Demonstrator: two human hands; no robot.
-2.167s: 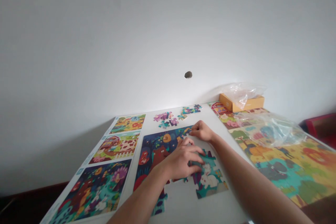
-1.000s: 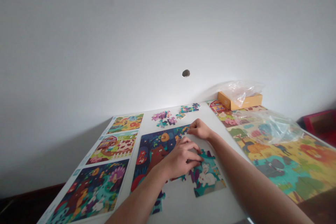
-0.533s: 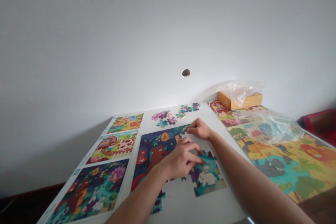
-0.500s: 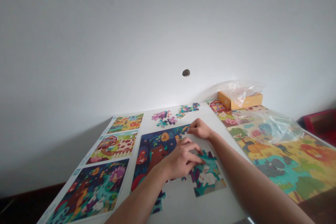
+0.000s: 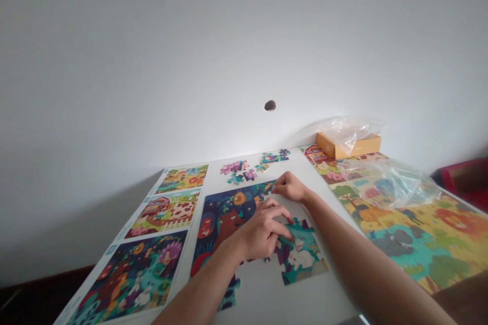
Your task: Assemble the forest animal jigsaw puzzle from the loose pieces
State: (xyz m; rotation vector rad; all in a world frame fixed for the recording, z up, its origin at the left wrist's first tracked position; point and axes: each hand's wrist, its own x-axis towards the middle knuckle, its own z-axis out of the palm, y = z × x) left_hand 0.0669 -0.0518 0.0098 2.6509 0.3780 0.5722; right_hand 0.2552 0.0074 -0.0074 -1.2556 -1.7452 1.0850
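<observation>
A partly joined jigsaw puzzle (image 5: 229, 223) with a dark forest scene and a bear lies on the white table. Over its middle my left hand (image 5: 261, 228) rests with fingers spread, fingertips reaching the joined rabbit section (image 5: 301, 256) on the right. My right hand (image 5: 290, 186) is at the puzzle's upper right edge, fingers curled down on the pieces there. Whatever lies under those fingers is too small to make out. Part of the puzzle is hidden beneath my left hand and forearm.
Loose puzzle pieces (image 5: 249, 174) lie behind the puzzle. A sheet of printed pictures (image 5: 168, 213) is at the left. On the right are a finished animal puzzle (image 5: 419, 233), a clear plastic bag (image 5: 407, 190) and a yellow box (image 5: 358, 147) against the wall.
The fingers of my left hand have shifted slightly to the left. My right hand and the puzzle look the same.
</observation>
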